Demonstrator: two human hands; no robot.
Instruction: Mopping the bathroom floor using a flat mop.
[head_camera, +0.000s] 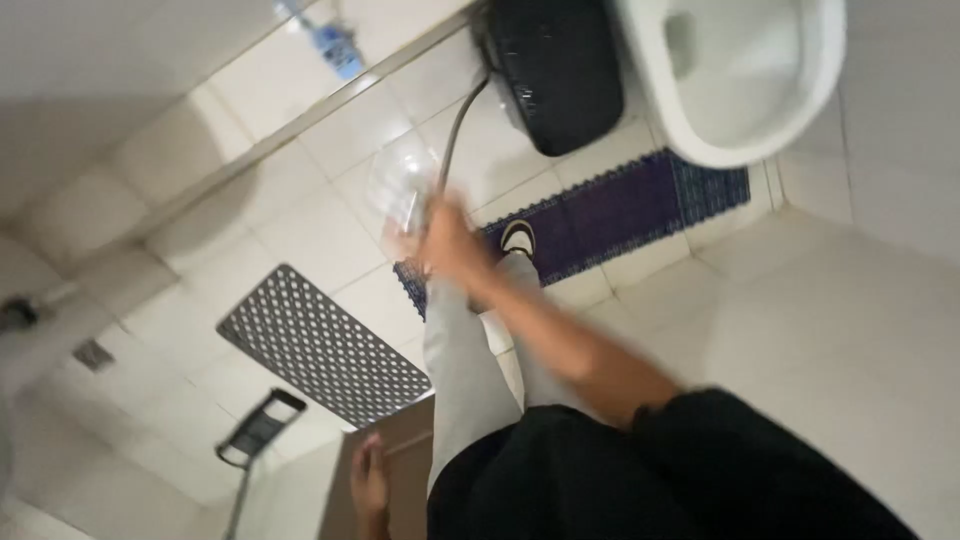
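Hands first: the right hand (452, 240) has its grip closed round a clear plastic cup (402, 185), raised above the tiled floor (850, 330) near the purple mat (620, 215). Left hand (368, 490) hangs low, fingers loose, holding nothing. Cup looks empty.

You have two hands in view: your right hand (452, 243), blurred, gripping one clear plastic container (402, 180), and your left hand (368, 488) low by your side. You can count one white ceramic toilet bowl (742, 75), one black plastic bin (556, 68) and one thin grey hose (455, 130). Two perforated mats lie on the tiled floor (830, 320): one grey dotted mat (320, 345) and one purple mat (620, 212). One blue-capped bottle (330, 40) stands behind the sill, and one shoe (517, 236) shows.
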